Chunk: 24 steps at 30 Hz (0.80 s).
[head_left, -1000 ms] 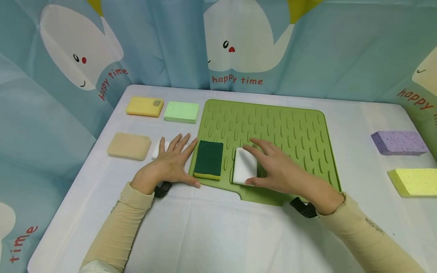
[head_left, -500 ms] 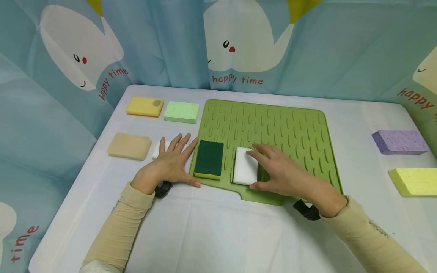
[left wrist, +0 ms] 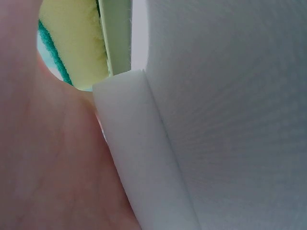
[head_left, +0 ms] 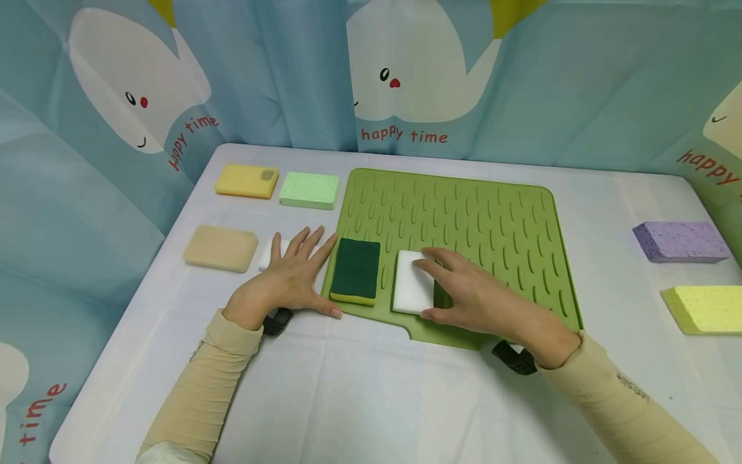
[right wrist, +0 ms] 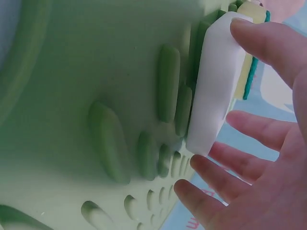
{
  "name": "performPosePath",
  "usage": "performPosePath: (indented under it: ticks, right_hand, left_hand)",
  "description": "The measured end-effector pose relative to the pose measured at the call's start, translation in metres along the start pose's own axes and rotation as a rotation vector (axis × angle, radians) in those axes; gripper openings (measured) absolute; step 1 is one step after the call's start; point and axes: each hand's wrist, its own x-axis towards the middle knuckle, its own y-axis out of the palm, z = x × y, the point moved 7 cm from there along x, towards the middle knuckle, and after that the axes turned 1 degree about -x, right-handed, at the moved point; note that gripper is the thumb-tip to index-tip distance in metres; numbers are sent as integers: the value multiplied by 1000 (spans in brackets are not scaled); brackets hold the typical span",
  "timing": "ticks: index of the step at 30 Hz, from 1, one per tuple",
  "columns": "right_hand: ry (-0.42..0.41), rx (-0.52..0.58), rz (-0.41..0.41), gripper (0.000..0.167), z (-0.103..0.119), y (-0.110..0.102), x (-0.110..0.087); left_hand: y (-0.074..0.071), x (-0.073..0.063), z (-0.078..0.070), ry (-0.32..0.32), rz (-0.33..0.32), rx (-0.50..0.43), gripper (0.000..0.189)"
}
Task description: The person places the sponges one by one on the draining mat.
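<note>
In the head view my right hand is at the right side of a white sponge, which lies flat on a green ridged drying mat. In the right wrist view the thumb touches one end of the white sponge, and the fingers are spread along its far part. My left hand rests with fingers spread at the mat's left edge, palm over a second white sponge that is mostly hidden in the head view. Between the hands, a dark green and yellow scrub sponge lies on the mat.
On the white table, a yellow sponge, a light green sponge and a beige sponge lie at left. A purple sponge and a bright yellow sponge lie at right. A printed blue curtain stands behind.
The right hand shifted slightly right, then back left, and the white sponge by it now sits a little further left on the mat. The left hand has stayed still.
</note>
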Motion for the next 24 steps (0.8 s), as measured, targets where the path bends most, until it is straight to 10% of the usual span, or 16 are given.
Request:
performPosePath:
  ticks: [24]
  right_hand:
    - [117,88,-67,69,-31,-29,-24]
  left_hand:
    - [-1,-1,-1,7,-4,-5,134]
